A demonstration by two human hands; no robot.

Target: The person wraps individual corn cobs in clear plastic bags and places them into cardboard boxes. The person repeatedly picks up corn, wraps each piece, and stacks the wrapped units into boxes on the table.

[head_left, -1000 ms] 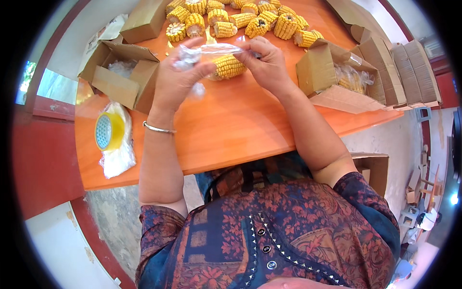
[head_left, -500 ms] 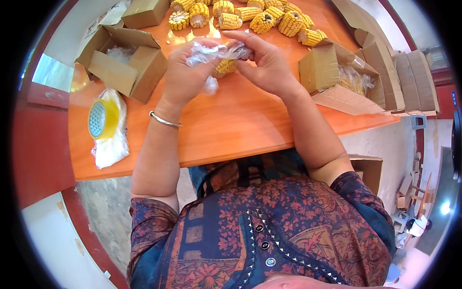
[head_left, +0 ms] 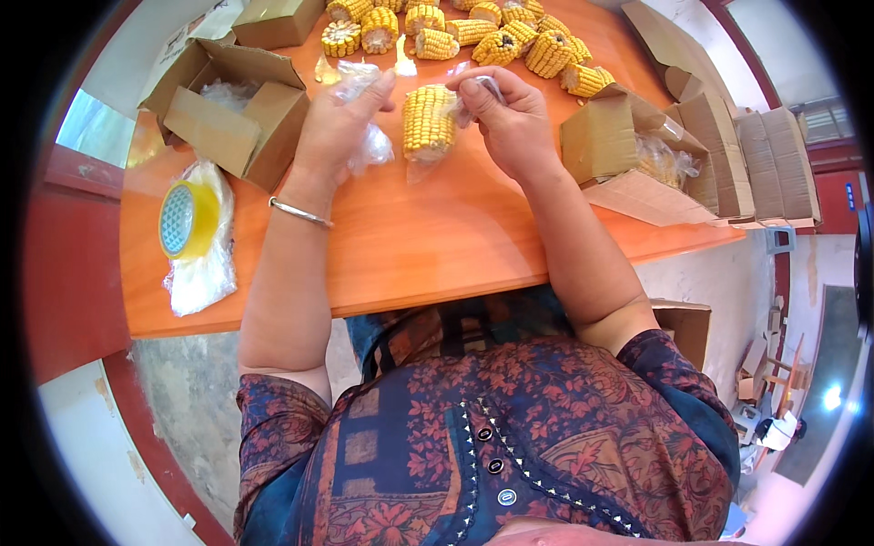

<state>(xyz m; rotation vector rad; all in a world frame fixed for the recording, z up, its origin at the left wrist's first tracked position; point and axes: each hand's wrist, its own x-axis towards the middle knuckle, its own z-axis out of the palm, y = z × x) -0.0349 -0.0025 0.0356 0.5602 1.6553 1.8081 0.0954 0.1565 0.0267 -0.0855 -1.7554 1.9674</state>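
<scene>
We saw our left hand (head_left: 335, 127) and right hand (head_left: 510, 114) each pinching the clear bag (head_left: 369, 146) around the cob (head_left: 429, 120); the film's edges were hard to trace.

About 13 corn pieces (head_left: 429, 120), 4 cardboard boxes (head_left: 223, 114), 1 tape roll (head_left: 185, 219)

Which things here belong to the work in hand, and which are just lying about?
In hand:
- left hand, gripping a crumpled clear plastic bag
- right hand, pinching the bag's edge
- yellow corn cob piece between the hands, in clear plastic

Lying about:
- pile of cut yellow corn pieces
- open brown cardboard box
- yellow tape roll
- flat cardboard boxes
</scene>
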